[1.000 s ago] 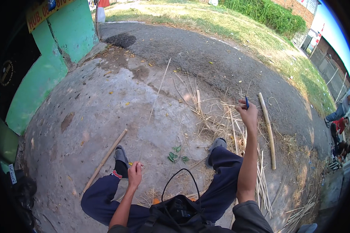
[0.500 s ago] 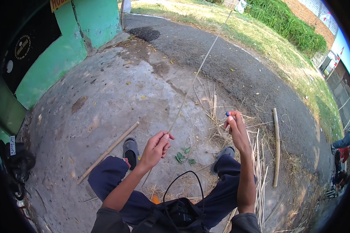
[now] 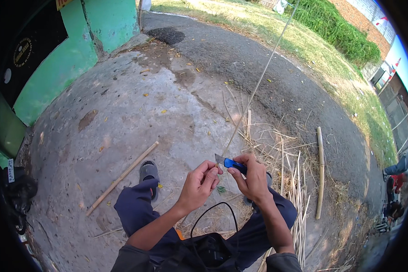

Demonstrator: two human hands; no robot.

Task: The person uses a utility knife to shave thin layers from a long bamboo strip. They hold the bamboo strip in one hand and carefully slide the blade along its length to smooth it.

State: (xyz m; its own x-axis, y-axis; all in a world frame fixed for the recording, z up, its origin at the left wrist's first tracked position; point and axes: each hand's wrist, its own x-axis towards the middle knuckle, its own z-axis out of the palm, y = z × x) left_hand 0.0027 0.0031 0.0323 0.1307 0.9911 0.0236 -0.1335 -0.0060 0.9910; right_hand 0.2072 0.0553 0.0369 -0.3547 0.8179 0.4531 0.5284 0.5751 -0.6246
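Note:
My left hand [image 3: 199,183] is closed, its fingertips pinching the lower part of a long thin strip [image 3: 261,77] that looks like split bamboo. The strip slants up and away to the far right. Just right of that pinch, my right hand [image 3: 253,177] grips a utility knife [image 3: 235,166] with a blue handle. The bare blade points left and upward, close to the strip and my left fingertips. Whether the edge touches the strip I cannot tell. My hands nearly meet above the ground between my knees.
Many split strips [image 3: 298,208] and shavings lie beside my right leg. One bamboo pole [image 3: 320,172] rests farther right, another stick [image 3: 122,178] left of my left foot. A green wall [image 3: 54,86] stands at the left. A person's leg [image 3: 398,167] shows at the far right.
My right hand has brought the knife left and down to my left hand, and its blade now shows clearly. My left hand has shifted right and slightly down; the strip's far end has swung right.

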